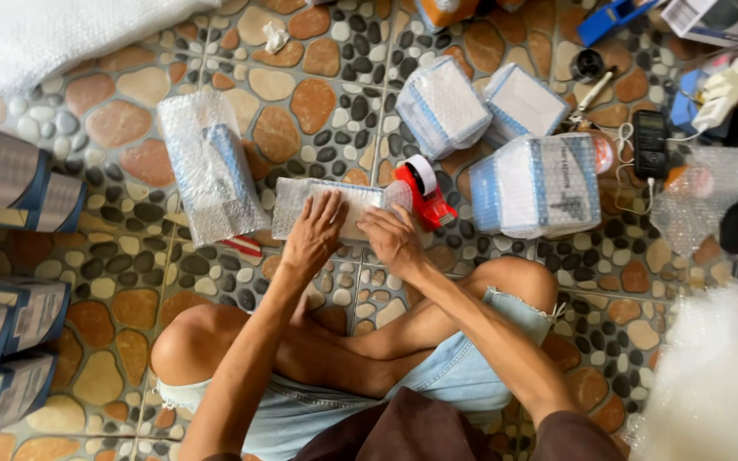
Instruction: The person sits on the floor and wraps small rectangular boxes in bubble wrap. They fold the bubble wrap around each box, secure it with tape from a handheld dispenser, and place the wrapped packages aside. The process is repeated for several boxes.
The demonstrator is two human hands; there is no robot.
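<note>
Pressing down on a bubble-wrapped box (335, 205) that lies flat on the tiled floor (318, 102), just ahead of the crossed legs. Left hand (316, 232) sits palm-down on the box's middle, fingers spread and flat, not gripping. Right hand (393, 239) touches the box's right end, fingers bent onto the wrap edge; can't tell if it pinches the wrap or only presses. Box runs left-right, under both hands, most of its left part uncovered.

Relative to the box:
- tape dispenser (422, 192), red with a white roll, touching or just beside its right end, above the right hand.
- long wrapped parcel (209, 166) just left, tilted, near but apart.
- two wrapped boxes (480, 107) up and right, side by side.
- bigger wrapped bundle (540, 183) right, beyond the dispenser.
- black phone (650, 143) with white cable further right.
- stacked blue-and-grey cartons (10, 256) far left, well apart.
- bubble wrap sheets (719, 384) at lower right and top left corners.
</note>
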